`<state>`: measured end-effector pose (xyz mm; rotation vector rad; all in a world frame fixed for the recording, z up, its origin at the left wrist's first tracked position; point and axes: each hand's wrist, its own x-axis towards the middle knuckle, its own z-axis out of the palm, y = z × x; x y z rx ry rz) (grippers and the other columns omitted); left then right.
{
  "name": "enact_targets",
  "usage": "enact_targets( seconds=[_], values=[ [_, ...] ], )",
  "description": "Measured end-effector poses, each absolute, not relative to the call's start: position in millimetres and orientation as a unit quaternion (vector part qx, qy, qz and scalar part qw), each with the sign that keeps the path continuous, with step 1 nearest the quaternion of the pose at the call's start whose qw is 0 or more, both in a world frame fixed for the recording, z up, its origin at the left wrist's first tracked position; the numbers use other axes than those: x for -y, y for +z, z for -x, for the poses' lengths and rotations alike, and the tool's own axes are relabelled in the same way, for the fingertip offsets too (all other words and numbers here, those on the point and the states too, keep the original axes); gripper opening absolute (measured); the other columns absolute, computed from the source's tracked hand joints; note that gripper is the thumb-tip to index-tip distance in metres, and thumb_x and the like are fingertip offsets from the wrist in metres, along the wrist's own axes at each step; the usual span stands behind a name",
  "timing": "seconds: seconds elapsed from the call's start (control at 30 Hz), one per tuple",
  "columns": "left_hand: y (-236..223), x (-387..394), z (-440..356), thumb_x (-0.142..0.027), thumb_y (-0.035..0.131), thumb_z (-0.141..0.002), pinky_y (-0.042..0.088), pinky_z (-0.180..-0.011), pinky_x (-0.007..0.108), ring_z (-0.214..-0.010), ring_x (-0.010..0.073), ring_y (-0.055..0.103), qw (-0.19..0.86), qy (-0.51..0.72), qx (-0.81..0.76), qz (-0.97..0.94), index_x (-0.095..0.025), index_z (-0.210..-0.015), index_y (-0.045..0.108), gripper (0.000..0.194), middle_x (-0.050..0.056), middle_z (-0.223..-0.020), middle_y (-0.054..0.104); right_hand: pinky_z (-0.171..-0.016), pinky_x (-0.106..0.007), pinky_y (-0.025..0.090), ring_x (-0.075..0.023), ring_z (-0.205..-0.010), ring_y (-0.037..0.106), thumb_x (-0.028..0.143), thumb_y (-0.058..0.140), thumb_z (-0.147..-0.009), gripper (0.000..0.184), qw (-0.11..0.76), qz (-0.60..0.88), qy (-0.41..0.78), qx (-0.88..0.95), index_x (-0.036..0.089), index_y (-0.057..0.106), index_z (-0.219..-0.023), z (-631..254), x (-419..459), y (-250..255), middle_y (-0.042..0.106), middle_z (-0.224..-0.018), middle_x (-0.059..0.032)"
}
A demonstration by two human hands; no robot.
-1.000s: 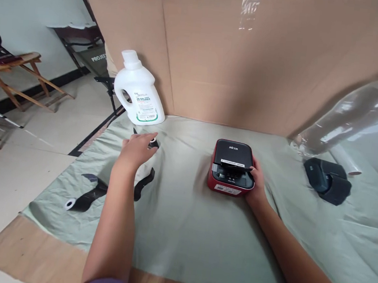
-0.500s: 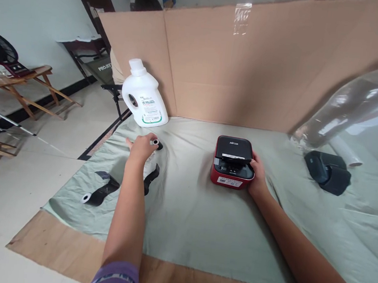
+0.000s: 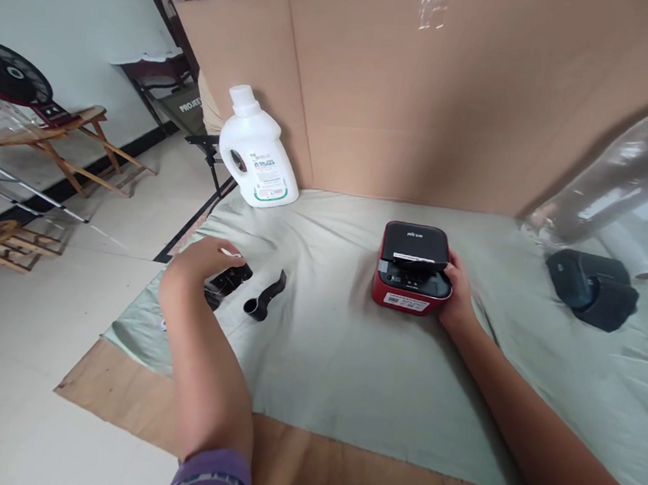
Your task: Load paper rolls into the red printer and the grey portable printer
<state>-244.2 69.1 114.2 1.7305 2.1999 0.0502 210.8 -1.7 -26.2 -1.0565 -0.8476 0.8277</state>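
Note:
A small red and black label printer (image 3: 413, 271) sits on the pale green cloth (image 3: 347, 353). My right hand (image 3: 458, 294) grips its right side, fingers curled against the casing. My left hand (image 3: 197, 268) is near the cloth's left edge, its fingers curled down over a small black part (image 3: 230, 279) that it seems to hold. A curved black plastic piece (image 3: 264, 303) lies loose just to the right of that hand. Whatever lies under my left palm is hidden.
A white detergent bottle (image 3: 257, 160) stands at the back left against the cardboard wall (image 3: 431, 107). At the right lie a black device (image 3: 592, 288) and a large clear plastic bottle (image 3: 625, 181). Past the cloth's left edge are the floor, a fan (image 3: 9, 74) and wooden stools.
My left hand has pulled back toward me and to the left, from in front of the bottle to the black parts at the cloth's edge. My right hand has stayed on the printer.

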Motion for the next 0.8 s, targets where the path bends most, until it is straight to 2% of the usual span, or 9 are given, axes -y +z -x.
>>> enact_targets(
  seconds=[0.07,0.13,0.33,0.5,0.6,0.7,0.73,0.8],
  values=[
    [110.1,-67.5,249.2,-0.046,0.074,-0.065,0.051,-0.070,0.037,-0.094,0.0330,0.069,0.209,-0.005,-0.781,-0.589,-0.027,-0.095,0.073,0.036,0.007,-0.106,0.074,-0.114,-0.046,0.042,-0.0258,-0.126,0.058,0.039,0.061,-0.082,0.045,0.703,0.474,0.373,0.376,0.029,0.064,-0.126,-211.2,0.8,-26.7,0.066,-0.133,-0.0002],
    [108.3,-67.8,248.1,-0.045,0.074,-0.063,0.050,-0.067,0.035,-0.095,0.0327,0.068,0.232,-0.023,-0.786,-0.572,-0.026,-0.095,0.071,0.038,0.007,-0.109,0.072,-0.114,-0.048,0.041,-0.0261,-0.126,0.058,0.039,0.062,-0.082,0.045,0.704,0.478,0.372,0.372,0.030,0.064,-0.126,-211.9,0.1,-27.2,0.066,-0.133,-0.0001],
    [104.7,-72.9,239.1,-0.044,0.070,-0.066,0.049,-0.068,0.034,-0.096,0.0311,0.067,0.261,-0.039,-0.769,-0.583,-0.025,-0.096,0.063,0.036,0.007,-0.108,0.071,-0.113,-0.047,0.042,-0.0267,-0.125,0.059,0.041,0.064,-0.080,0.047,0.700,0.483,0.382,0.362,0.030,0.065,-0.126,-213.0,0.3,-26.5,0.067,-0.131,-0.0001],
    [113.4,-72.0,238.1,-0.051,0.072,-0.066,0.049,-0.071,0.038,-0.099,0.0340,0.066,0.245,-0.044,-0.787,-0.564,-0.023,-0.102,0.062,0.048,0.011,-0.118,0.069,-0.106,-0.045,0.048,-0.0267,-0.121,0.062,0.041,0.064,-0.081,0.049,0.699,0.483,0.379,0.366,0.028,0.063,-0.127,-211.4,1.6,-24.8,0.068,-0.127,-0.0019],
    [130.3,-67.3,207.1,-0.059,0.069,-0.073,0.048,-0.077,0.039,-0.100,0.0326,0.065,0.189,0.031,-0.786,-0.588,-0.022,-0.111,0.061,0.054,0.011,-0.122,0.068,-0.107,-0.046,0.048,-0.0275,-0.122,0.061,0.042,0.064,-0.082,0.049,0.702,0.483,0.376,0.365,0.027,0.063,-0.128,-210.2,1.9,-24.6,0.068,-0.127,-0.0023],
    [132.5,-63.8,143.3,-0.058,0.062,-0.083,0.046,-0.081,0.037,-0.097,0.0280,0.065,0.179,0.142,-0.697,-0.680,-0.024,-0.116,0.062,0.047,0.007,-0.109,0.070,-0.111,-0.047,0.045,-0.0274,-0.127,0.058,0.043,0.064,-0.082,0.046,0.704,0.479,0.370,0.373,0.030,0.063,-0.127,-209.6,2.9,-25.0,0.067,-0.131,-0.0003],
    [126.8,-63.2,118.4,-0.056,0.061,-0.085,0.045,-0.082,0.035,-0.094,0.0256,0.064,0.206,0.181,-0.644,-0.714,-0.024,-0.115,0.063,0.044,0.006,-0.104,0.070,-0.113,-0.047,0.044,-0.0271,-0.129,0.057,0.044,0.064,-0.083,0.045,0.704,0.477,0.366,0.379,0.031,0.064,-0.126,-209.4,3.5,-25.1,0.066,-0.133,0.0004],
    [107.4,-62.4,70.8,-0.054,0.060,-0.088,0.045,-0.081,0.032,-0.088,0.0212,0.063,0.323,0.249,-0.531,-0.743,-0.023,-0.118,0.064,0.044,0.005,-0.099,0.069,-0.114,-0.046,0.042,-0.0270,-0.131,0.056,0.048,0.064,-0.085,0.044,0.702,0.475,0.358,0.391,0.033,0.064,-0.126,-208.9,5.3,-25.3,0.065,-0.134,0.0011]
  ],
)
